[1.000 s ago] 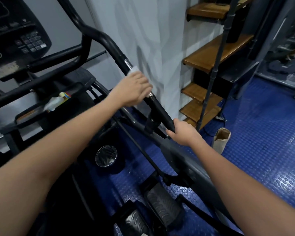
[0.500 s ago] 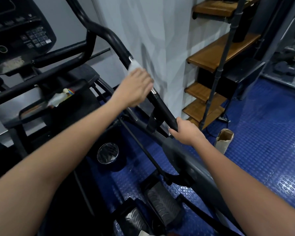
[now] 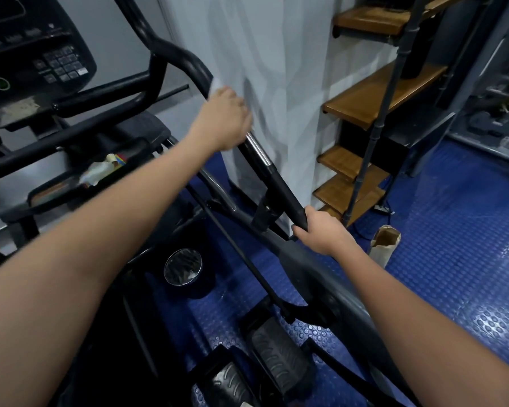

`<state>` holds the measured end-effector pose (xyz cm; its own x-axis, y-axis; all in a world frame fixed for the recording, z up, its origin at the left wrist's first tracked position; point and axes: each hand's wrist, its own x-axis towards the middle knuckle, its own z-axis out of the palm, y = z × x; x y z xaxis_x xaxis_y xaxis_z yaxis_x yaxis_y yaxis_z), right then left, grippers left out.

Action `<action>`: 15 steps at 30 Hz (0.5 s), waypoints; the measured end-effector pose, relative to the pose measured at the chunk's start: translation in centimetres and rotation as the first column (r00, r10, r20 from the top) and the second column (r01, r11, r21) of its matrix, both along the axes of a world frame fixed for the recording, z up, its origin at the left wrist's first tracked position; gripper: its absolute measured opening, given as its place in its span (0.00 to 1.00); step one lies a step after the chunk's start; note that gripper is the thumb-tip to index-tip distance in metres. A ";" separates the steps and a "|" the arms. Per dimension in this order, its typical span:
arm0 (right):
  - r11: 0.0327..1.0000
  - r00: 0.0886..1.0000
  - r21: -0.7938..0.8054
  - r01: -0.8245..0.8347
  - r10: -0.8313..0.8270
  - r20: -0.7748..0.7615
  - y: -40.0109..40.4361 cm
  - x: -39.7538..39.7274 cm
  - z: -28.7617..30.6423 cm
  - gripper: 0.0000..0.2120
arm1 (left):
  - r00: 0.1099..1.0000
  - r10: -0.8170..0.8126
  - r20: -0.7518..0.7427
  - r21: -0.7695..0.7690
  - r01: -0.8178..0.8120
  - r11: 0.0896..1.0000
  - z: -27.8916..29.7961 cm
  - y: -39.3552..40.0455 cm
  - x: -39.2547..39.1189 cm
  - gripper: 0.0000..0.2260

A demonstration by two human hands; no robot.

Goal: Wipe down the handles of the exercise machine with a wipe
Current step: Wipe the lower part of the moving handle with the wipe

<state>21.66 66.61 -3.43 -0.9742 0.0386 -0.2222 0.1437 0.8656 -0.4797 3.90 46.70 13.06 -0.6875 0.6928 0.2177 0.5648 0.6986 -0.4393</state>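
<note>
Two hands work one handle (image 3: pixel 279 183), the long black bar slanting up past the console (image 3: pixel 36 48). The left hand (image 3: pixel 222 118) curls round it high up with the wipe (image 3: pixel 215 85) under the palm, a white corner showing above the knuckles; the right hand (image 3: pixel 321 232) clamps the bar lower down, probably steadying it. The wipe looks thin, limp and light, so it should bunch unless wrapped and squeezed; the bar is stiff, and its chrome stretch is likely slick. Below lies a blue studded floor (image 3: pixel 453 259), with pedals (image 3: pixel 276 353), wooden stairs (image 3: pixel 376 95) beside a pale wall (image 3: pixel 262 54), and a paper bag (image 3: pixel 384 245).
</note>
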 end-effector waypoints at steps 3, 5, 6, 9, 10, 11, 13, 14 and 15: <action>1.000 1.000 0.005 -0.001 0.001 0.006 0.0 0.0 0.0 0.14 | 0.978 -0.191 0.082 -0.042 0.195 0.980 -5.1 0.6 4.1 0.26; 1.000 1.000 0.001 0.001 -0.001 0.003 0.1 0.0 0.0 0.14 | 0.954 -0.270 0.133 -0.026 0.275 0.961 -6.2 -0.4 5.1 0.23; 1.000 1.000 -0.004 0.002 -0.002 0.002 0.1 0.0 -0.1 0.14 | 0.950 -0.284 0.125 -0.016 0.288 0.957 -5.5 -1.0 4.6 0.22; 1.000 1.000 -0.012 0.002 -0.002 0.001 0.0 0.0 -0.1 0.14 | 0.984 -0.177 0.014 0.018 0.177 0.984 -1.2 -2.8 0.6 0.22; 1.000 1.000 -0.011 0.002 -0.002 0.001 0.0 0.0 -0.1 0.14 | 0.994 -0.110 -0.024 0.024 0.110 0.994 0.5 -3.3 -0.8 0.23; 1.000 1.000 -0.009 0.001 -0.001 0.001 0.0 0.0 -0.1 0.14 | 0.997 -0.046 -0.061 0.019 0.048 0.999 2.1 -3.5 -1.8 0.24; 1.000 1.000 -0.006 0.000 0.000 -0.004 0.0 0.0 -0.1 0.13 | 0.992 0.063 -0.107 -0.019 -0.065 0.998 4.1 -2.8 -2.5 0.27; 1.000 1.000 -0.006 0.001 -0.001 -0.005 0.0 0.0 -0.1 0.13 | 0.988 0.109 -0.106 -0.031 -0.113 0.993 4.3 -1.9 -2.2 0.27; 1.000 1.000 -0.009 0.001 -0.001 -0.004 0.0 0.0 0.0 0.13 | 0.987 0.131 -0.094 -0.040 -0.135 0.990 3.9 -0.9 -1.9 0.26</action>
